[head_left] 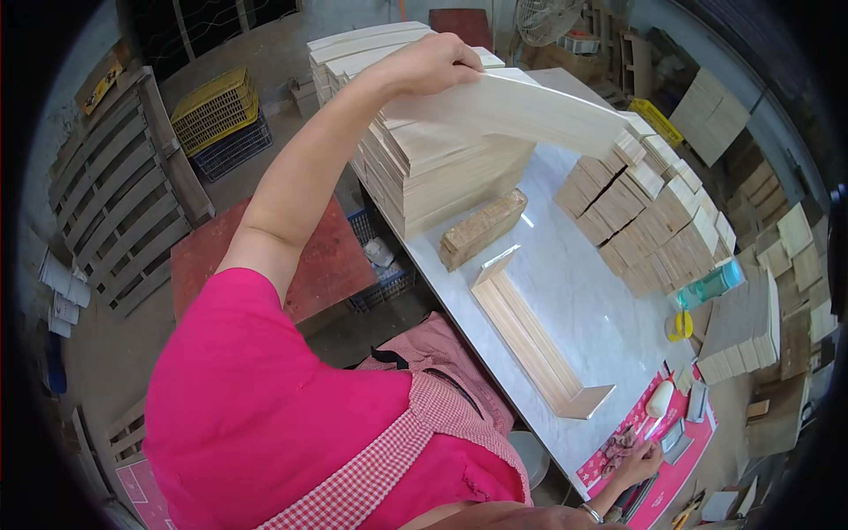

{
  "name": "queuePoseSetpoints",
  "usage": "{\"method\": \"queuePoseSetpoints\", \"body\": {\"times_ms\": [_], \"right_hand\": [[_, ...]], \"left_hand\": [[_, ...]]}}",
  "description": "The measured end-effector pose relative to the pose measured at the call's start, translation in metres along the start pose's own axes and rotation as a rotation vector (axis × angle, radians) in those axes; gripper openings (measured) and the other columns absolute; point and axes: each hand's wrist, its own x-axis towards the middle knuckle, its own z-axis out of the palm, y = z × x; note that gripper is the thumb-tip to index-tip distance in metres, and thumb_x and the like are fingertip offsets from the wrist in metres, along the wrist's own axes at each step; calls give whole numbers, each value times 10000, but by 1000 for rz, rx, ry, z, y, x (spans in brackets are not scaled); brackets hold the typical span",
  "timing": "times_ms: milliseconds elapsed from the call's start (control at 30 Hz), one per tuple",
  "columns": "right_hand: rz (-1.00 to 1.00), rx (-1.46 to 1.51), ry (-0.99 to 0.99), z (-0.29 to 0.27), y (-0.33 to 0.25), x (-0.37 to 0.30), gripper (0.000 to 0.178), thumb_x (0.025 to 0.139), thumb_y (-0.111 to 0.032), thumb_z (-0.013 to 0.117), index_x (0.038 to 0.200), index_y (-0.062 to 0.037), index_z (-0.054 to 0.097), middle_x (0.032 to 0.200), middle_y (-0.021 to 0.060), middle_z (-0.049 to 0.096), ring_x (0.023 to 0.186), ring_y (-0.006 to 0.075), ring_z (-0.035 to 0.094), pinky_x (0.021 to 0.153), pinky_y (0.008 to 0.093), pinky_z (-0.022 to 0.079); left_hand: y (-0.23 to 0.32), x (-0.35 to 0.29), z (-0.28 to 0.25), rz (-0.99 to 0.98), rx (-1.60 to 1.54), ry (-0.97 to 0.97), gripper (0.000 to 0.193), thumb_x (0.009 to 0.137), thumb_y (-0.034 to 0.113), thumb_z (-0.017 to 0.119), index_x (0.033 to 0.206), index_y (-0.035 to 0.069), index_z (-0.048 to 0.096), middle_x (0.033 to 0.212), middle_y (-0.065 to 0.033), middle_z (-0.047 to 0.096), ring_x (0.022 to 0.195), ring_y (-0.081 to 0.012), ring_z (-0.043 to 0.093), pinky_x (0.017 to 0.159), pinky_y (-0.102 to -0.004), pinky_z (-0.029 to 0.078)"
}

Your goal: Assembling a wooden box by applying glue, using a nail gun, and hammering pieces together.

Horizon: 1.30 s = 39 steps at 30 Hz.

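left hand (430,64) holds a board (552,110) (right hand (642,462), its grip unclear).

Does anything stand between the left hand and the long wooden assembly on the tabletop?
Yes: the tall panel stack and, nearer the wooden assembly, the rough wooden block. The left hand, gripping a thin board, is at the stack's top, so a path over both looks open.

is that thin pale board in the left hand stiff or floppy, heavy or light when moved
The pale board is probably stiff: it juts from the left hand without visible sag. It is likely light for its size, being thin and held one-handed.
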Motion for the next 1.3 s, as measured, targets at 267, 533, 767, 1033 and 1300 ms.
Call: {"method": "queuePoseSetpoints", "body": {"times_ms": [267, 533, 767, 1033, 1300], "right_hand": [[-41, 550, -224, -16, -131, 28, 328, 1035, -236, 482, 919, 32, 630, 760, 33, 591, 692, 89, 527, 628, 255, 443], [180, 1077, -214, -24, -248, 41, 438, 1060, -298, 391, 1265, 61, 537, 1069, 140, 654, 929, 178, 652, 805, 303, 532], [200, 1153, -114, -36, -232, 18, 325, 1027, -205, 498, 1182, 69, 577, 1016, 98, 662, 849, 115, 644, 694, 251, 549], [261, 1228, 19, -20, -244, 19, 257, 1001, -152, 554, 1111, 73, 610, 979, 75, 674, 841, 88, 625, 723, 232, 530], [348, 1365, -25, -3, -257, 23, 247, 996, -141, 560, 1106, 72, 619, 971, 75, 679, 840, 83, 624, 727, 214, 498]], "left_hand": [[43, -18, 34, 17, -659, -213, 277, 914, 208, 606, 1098, 27, 710, 947, -51, 713, 873, -143, 620, 824, -317, 484], [104, -29, 97, 306, -480, -432, 271, 923, 188, 580, 1094, 17, 703, 936, -70, 711, 869, -139, 614, 826, -305, 481], [131, -23, 139, 488, -470, -539, 317, 965, 243, 577, 1123, -19, 661, 917, -34, 678, 878, -96, 591, 793, -250, 468], [233, -44, 174, 953, -219, -148, 706, 764, 437, 755, 1247, -15, 508, 1127, -196, 574, 1051, -308, 570, 916, -400, 435], [281, -40, 208, 1059, -331, -204, 834, 683, 442, 785, 1289, -40, 474, 1090, -207, 555, 1057, -351, 538, 929, -457, 410]]}}
